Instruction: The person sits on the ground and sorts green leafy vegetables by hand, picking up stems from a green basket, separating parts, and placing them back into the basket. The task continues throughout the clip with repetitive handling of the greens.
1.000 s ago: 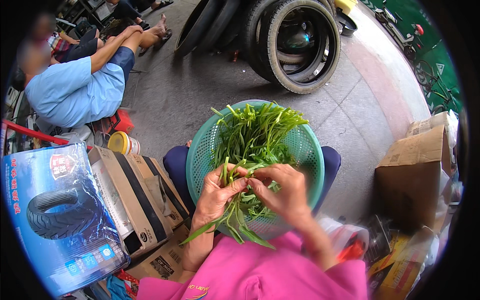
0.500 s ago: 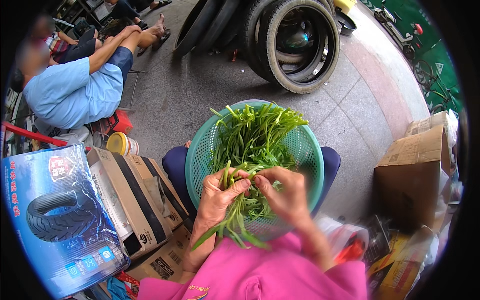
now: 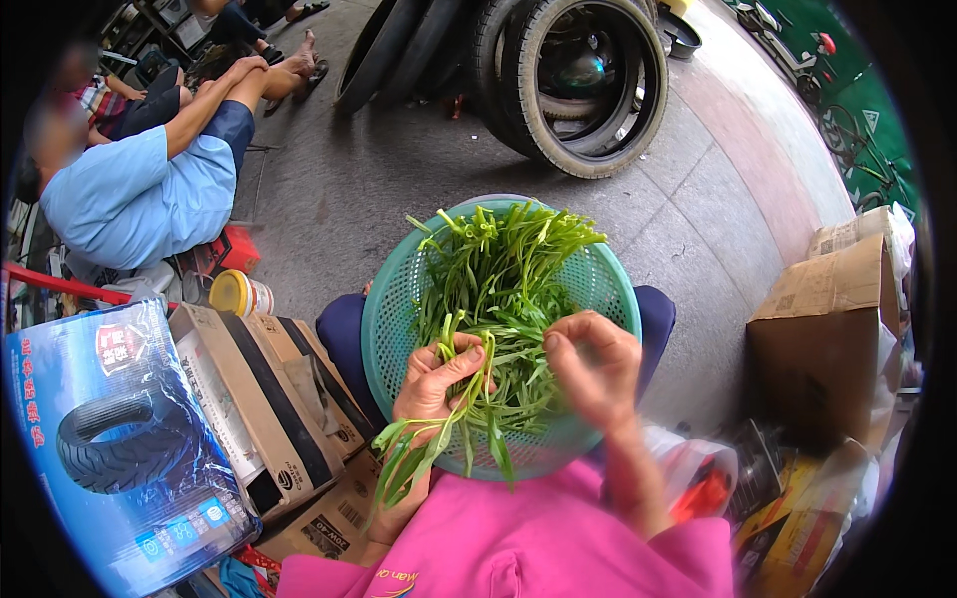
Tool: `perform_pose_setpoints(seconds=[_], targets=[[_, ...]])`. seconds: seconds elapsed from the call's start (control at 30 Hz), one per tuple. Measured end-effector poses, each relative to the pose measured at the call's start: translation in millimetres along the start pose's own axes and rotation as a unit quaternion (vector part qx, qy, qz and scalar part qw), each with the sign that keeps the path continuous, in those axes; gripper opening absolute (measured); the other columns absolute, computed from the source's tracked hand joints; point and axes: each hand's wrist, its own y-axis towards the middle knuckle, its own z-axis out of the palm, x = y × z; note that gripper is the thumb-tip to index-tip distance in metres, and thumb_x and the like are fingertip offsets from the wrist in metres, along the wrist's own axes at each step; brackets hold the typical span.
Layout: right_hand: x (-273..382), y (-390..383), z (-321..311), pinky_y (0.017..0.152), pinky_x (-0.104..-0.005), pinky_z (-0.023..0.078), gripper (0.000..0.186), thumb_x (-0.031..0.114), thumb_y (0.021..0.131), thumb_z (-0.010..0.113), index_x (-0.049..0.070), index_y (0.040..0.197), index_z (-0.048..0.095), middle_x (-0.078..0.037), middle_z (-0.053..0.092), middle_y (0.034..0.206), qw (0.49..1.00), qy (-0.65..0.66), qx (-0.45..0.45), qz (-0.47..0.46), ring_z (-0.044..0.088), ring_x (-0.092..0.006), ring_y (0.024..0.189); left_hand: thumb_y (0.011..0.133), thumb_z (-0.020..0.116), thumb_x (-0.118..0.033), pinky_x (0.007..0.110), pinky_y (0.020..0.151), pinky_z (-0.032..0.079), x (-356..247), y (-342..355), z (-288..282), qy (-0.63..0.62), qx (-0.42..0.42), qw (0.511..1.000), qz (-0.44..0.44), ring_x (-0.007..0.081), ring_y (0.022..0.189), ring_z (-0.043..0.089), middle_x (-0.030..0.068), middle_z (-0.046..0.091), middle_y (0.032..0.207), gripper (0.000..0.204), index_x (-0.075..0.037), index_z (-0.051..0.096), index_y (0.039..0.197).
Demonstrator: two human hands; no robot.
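My left hand (image 3: 431, 384) is closed round a few green stems with narrow leaves, which look like water spinach (image 3: 471, 399); their leafy ends hang down over the near rim of a green plastic colander (image 3: 394, 289). To its right, my right hand (image 3: 598, 374) is raised apart from those stems, thumb and forefinger drawn together. Whatever may be between them does not show, and the hand is slightly smeared. A larger heap of greens (image 3: 498, 264) fills the colander, with its cut stem ends toward the far side. The colander rests between my knees.
Cardboard cartons (image 3: 264, 389) and a blue tyre box (image 3: 120, 439) crowd my left. Another carton (image 3: 822, 339) and plastic bags (image 3: 688, 468) stand at my right. Tyres (image 3: 593, 90) stand ahead on the paving. A person in a light blue shirt (image 3: 140, 189) sits at far left.
My right hand has pulled away from the left hand, up and to the right. The left hand still grips its stems. The view has shifted slightly.
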Motion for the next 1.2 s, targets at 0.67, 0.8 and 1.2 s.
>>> perform_pose_setpoints(seconds=[0.67,0.8,1.2], targets=[[-97.4,37.2,-109.9,0.074,-0.0307,0.055,0.018,0.011,0.09,0.071,0.0,0.104,0.072,-0.012,0.072,0.099,0.896,-0.33,-0.297,0.001,0.069,-0.015,0.081,0.103,0.055,-0.02,0.022,0.049,0.043,8.0,17.2,-25.3,-0.169,0.125,0.976,-0.05,0.0154,0.084,0.057,0.0065,0.058,0.097,0.013,-0.009,0.06,0.108],[-94.2,32.7,-100.2,0.092,-0.0372,0.053,0.04,0.002,0.089,0.065,0.002,0.129,0.061,-0.017,0.059,0.135,0.892,-0.346,-0.287,-0.043,0.07,-0.0236,0.101,0.105,0.051,-0.023,0.022,0.051,0.044,2.6,14.7,-11.2,-0.102,0.096,0.988,-0.059,0.0156,0.082,0.055,0.0058,0.057,0.094,0.015,-0.01,0.058,0.11],[-21.9,-4.4,6.4,0.074,-0.0294,0.054,0.061,0.011,0.084,0.076,-0.004,0.136,0.048,-0.011,0.072,0.09,0.995,0.021,0.099,0.018,0.068,-0.0139,0.076,0.096,0.066,-0.015,0.017,0.046,0.033,8.1,9.0,14.4,0.038,-0.013,0.999,-0.029,0.0042,0.073,0.06,0.0013,0.069,0.093,0.014,-0.008,0.064,0.107]])
